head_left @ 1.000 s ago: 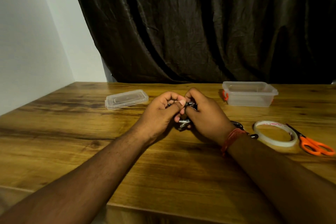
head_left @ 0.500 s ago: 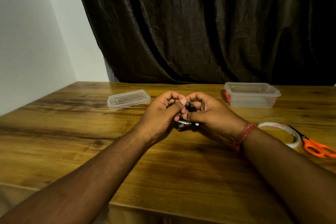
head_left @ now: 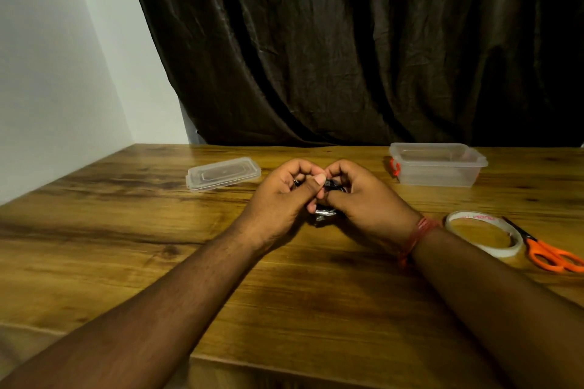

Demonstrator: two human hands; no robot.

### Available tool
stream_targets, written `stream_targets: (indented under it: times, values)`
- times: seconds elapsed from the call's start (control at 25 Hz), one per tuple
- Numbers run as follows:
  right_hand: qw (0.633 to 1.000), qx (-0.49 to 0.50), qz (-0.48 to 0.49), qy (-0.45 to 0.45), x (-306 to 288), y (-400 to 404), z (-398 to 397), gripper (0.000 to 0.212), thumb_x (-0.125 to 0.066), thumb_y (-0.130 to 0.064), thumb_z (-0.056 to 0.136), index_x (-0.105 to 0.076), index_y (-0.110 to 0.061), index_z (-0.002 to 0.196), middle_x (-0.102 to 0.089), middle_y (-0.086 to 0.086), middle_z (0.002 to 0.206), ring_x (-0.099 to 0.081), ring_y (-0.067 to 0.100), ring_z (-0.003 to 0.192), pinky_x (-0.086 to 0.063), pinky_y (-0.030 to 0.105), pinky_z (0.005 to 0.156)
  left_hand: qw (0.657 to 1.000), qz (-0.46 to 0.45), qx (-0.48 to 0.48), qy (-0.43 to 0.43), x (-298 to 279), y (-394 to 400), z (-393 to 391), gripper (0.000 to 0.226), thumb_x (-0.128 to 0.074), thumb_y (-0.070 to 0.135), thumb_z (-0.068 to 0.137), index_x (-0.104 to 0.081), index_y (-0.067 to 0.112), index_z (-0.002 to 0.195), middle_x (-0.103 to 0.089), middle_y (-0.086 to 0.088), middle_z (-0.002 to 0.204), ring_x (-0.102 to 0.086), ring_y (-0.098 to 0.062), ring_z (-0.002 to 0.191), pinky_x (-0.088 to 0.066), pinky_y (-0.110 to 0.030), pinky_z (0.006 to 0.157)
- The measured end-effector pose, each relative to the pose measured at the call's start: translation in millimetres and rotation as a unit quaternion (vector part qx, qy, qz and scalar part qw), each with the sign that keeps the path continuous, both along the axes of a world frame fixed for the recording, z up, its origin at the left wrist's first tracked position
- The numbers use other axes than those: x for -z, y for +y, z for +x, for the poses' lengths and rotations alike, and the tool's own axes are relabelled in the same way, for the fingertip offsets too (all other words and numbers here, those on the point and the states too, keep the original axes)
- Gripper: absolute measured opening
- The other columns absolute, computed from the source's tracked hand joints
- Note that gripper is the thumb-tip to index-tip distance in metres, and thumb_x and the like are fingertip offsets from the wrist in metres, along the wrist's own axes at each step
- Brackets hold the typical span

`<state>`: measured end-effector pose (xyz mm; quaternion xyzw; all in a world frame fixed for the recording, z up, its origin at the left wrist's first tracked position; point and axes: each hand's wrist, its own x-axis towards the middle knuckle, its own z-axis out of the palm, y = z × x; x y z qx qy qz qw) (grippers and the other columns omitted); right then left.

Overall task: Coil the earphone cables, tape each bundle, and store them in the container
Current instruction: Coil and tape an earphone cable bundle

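Both hands meet over the middle of the wooden table (head_left: 126,230), holding a small dark earphone cable bundle (head_left: 325,213) between them. My left hand (head_left: 281,199) grips it with the thumb pressed on top. My right hand (head_left: 360,196) curls its fingers round the other side. Most of the bundle is hidden by the fingers; a shiny bit shows below. The clear plastic container (head_left: 437,164) stands open at the back right, with an orange piece at its left end. A roll of clear tape (head_left: 483,232) lies to the right of my right wrist.
The container's clear lid (head_left: 222,173) lies at the back left of the hands. Orange-handled scissors (head_left: 550,251) lie just right of the tape roll. A dark curtain hangs behind the table and a white wall stands at the left.
My right hand has turned palm-inward and its fingers have curled further round the bundle. The left hand has kept its hold. The view has shifted slightly.
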<state>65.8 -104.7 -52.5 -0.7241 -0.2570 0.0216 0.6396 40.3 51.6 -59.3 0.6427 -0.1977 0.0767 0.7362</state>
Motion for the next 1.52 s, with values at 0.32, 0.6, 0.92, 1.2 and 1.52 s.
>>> stream_targets:
  times: [0.32,0.6,0.92,1.2,1.52]
  values:
    - [0.975,0.116,-0.085,-0.167,5,4,-1,0.017,-0.057,-0.009,0.091,-0.06,-0.025,0.088,-0.064,0.0,0.091,-0.062,0.013,0.083,-0.05,0.025,0.067,1.0,0.003,-0.007,0.003,1,-4,1,0.009,-0.058,0.009,0.095,-0.065,0.013,0.092,-0.058,-0.003,0.069,-0.045,-0.013,0.055,-0.04,-0.035,0.064]
    - [0.987,-0.059,0.139,0.059,-2,-3,-1,0.024,-0.05,0.017,0.084,-0.061,-0.002,0.094,-0.066,0.017,0.078,-0.066,0.036,0.075,-0.058,0.041,0.061,1.0,0.011,-0.005,0.003,2,0,4,0.006,-0.062,0.017,0.089,-0.068,0.017,0.089,-0.058,-0.003,0.068,-0.044,-0.014,0.055,-0.039,-0.036,0.063]
    - [0.979,-0.027,0.174,0.101,-7,-8,1,0.013,-0.057,0.006,0.089,-0.061,-0.002,0.099,-0.067,0.013,0.077,-0.066,0.024,0.068,-0.056,0.031,0.066,0.997,0.073,0.01,-0.008,4,1,3,0.007,-0.061,0.017,0.093,-0.068,0.017,0.094,-0.057,-0.002,0.072,-0.045,-0.01,0.055,-0.041,-0.031,0.062]
    - [0.986,0.01,0.163,0.024,-8,-3,1,0.015,-0.063,0.005,0.088,-0.064,-0.009,0.093,-0.063,0.001,0.072,-0.063,0.014,0.067,-0.051,0.029,0.067,0.997,0.078,-0.008,0.008,2,3,1,0.01,-0.058,0.012,0.096,-0.066,0.018,0.094,-0.058,0.002,0.068,-0.044,-0.013,0.055,-0.038,-0.048,0.074]
    - [0.962,0.135,-0.054,-0.232,-8,-6,-9,0.025,-0.068,-0.005,0.088,-0.063,-0.029,0.086,-0.063,-0.011,0.078,-0.06,-0.001,0.072,-0.05,0.016,0.065,0.996,0.063,-0.045,0.038,7,-1,8,0.017,-0.065,0.022,0.09,-0.062,0.022,0.107,-0.064,-0.004,0.072,-0.048,-0.015,0.051,-0.036,-0.035,0.057]
